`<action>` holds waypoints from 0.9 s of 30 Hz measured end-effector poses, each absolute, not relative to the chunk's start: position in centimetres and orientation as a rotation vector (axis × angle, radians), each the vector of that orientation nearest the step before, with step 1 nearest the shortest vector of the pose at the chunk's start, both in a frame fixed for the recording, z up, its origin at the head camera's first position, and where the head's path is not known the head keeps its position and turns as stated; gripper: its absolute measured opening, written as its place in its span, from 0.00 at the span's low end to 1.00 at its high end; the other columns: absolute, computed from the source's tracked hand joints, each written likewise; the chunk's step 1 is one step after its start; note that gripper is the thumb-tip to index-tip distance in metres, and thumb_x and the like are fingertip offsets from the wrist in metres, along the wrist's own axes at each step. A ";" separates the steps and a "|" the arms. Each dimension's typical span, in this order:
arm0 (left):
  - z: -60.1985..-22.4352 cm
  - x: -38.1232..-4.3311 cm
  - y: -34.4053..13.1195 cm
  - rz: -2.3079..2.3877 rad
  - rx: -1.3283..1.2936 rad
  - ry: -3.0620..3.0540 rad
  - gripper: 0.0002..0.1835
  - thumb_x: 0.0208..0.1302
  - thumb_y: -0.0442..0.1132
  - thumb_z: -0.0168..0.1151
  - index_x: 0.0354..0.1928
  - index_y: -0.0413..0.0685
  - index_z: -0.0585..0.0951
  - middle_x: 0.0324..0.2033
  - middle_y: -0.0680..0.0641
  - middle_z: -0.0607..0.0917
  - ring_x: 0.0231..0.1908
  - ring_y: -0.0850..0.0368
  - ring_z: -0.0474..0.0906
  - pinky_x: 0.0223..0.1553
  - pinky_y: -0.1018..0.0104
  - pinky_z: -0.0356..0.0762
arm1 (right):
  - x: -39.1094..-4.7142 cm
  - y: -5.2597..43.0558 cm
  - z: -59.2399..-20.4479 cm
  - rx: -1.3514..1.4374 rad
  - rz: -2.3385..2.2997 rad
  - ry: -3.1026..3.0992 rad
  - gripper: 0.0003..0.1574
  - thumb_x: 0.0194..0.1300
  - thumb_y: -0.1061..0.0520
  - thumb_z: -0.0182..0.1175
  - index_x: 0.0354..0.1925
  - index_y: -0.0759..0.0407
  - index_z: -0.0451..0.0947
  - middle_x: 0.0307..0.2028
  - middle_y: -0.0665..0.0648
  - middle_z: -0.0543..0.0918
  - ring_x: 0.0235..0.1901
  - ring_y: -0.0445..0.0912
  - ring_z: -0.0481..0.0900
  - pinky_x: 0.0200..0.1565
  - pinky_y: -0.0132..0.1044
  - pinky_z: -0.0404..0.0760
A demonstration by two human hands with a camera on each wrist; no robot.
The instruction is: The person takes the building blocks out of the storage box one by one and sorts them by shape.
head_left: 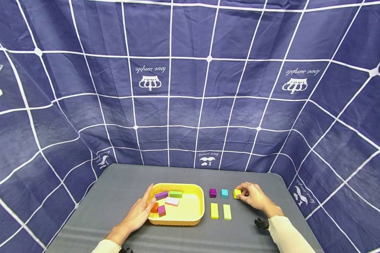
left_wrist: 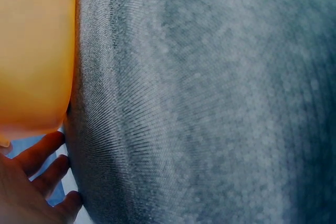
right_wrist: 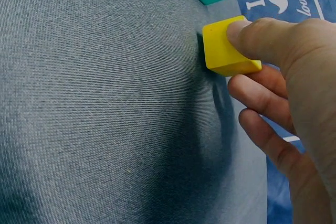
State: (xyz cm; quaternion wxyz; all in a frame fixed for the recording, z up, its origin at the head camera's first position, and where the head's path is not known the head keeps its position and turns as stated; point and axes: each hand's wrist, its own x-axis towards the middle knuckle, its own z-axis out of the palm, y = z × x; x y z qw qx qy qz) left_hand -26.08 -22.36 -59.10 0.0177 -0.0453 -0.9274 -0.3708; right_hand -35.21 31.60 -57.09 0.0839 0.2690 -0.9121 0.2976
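Note:
My right hand (head_left: 254, 196) pinches a yellow cube (right_wrist: 223, 48) between thumb and fingers, at the right end of a row on the table. To the left of that cube sit a teal cube (head_left: 224, 193) and a purple cube (head_left: 213, 193). My left hand (head_left: 139, 212) rests at the left side of a yellow tray (head_left: 194, 222), its fingers extended and the thumb by the rim. Inside the tray lie a purple block (head_left: 161, 195), a green block (head_left: 176, 194), a pale pink block (head_left: 172, 201), an orange block (head_left: 154, 208) and a magenta cube (head_left: 161, 211).
Nearer than the cube row, a yellow oblong block (head_left: 214, 211) and a pale green oblong block (head_left: 227, 212) lie side by side. Grey cloth covers the table (head_left: 234, 237). A blue curtain (head_left: 190, 112) with white lines stands behind and at both sides.

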 end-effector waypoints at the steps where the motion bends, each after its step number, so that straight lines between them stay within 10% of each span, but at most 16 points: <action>1: -59.1 -26.1 -22.4 -1.152 -0.141 -2.881 0.39 0.95 0.55 0.52 0.97 0.57 0.54 0.81 0.34 0.82 0.75 0.32 0.81 0.79 0.22 0.72 | -35.2 31.5 -57.1 0.796 0.888 -2.723 0.13 0.69 0.62 0.83 0.49 0.61 0.93 0.41 0.53 0.92 0.36 0.32 0.86 0.41 0.33 0.89; 18: -59.2 -26.1 -22.4 -1.151 -0.151 -2.889 0.39 0.95 0.57 0.51 0.97 0.58 0.55 0.83 0.34 0.79 0.78 0.27 0.78 0.80 0.19 0.70 | -35.2 31.4 -58.0 0.696 0.904 -2.786 0.14 0.70 0.58 0.84 0.51 0.60 0.93 0.43 0.51 0.92 0.37 0.29 0.85 0.42 0.33 0.89; 27: -59.3 -26.1 -22.5 -1.125 -0.183 -2.884 0.42 0.94 0.61 0.52 0.97 0.54 0.54 0.85 0.33 0.77 0.79 0.26 0.77 0.82 0.21 0.69 | -34.6 30.8 -57.6 0.654 0.742 -2.610 0.19 0.67 0.57 0.85 0.54 0.59 0.94 0.48 0.54 0.94 0.43 0.49 0.91 0.48 0.43 0.91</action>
